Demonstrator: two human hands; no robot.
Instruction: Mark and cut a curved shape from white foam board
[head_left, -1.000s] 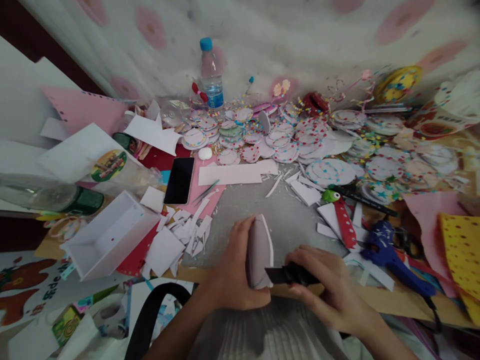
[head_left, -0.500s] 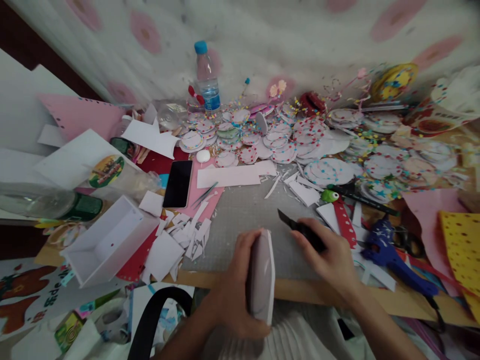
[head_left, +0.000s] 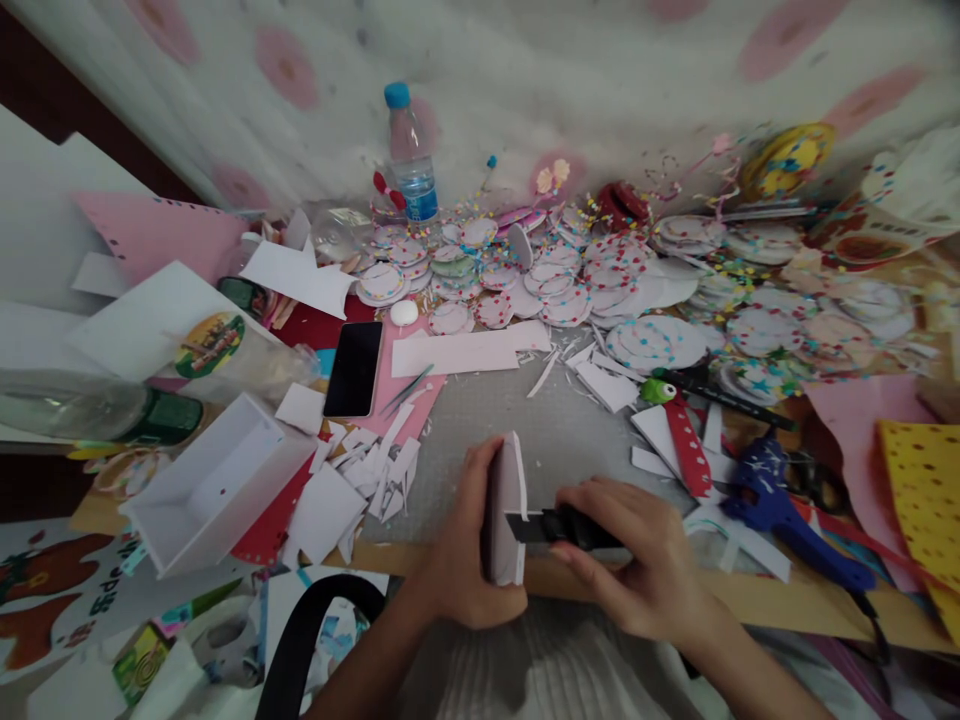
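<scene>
Upright in my left hand (head_left: 469,555) is a white foam board piece (head_left: 510,490), its thin edge facing right, fingers behind and thumb at the bottom. My right hand (head_left: 634,555) is closed around a black utility knife (head_left: 577,528). The knife's dark blade (head_left: 525,527) points left and touches the board's right edge about midway. Both hands are above the front edge of a grey cutting mat (head_left: 480,420). Part of the board is hidden behind my left fingers.
Paper scraps (head_left: 349,490), a phone (head_left: 354,368) and a white open box (head_left: 225,470) lie on the left. A blue glue gun (head_left: 787,510) and scissors (head_left: 814,480) are on the right. Stacked decorated discs (head_left: 551,280) and a water bottle (head_left: 412,160) line the back.
My right hand has moved left and down, bringing the knife blade onto the board's edge. My left hand has shifted slightly left with the board turned a little.
</scene>
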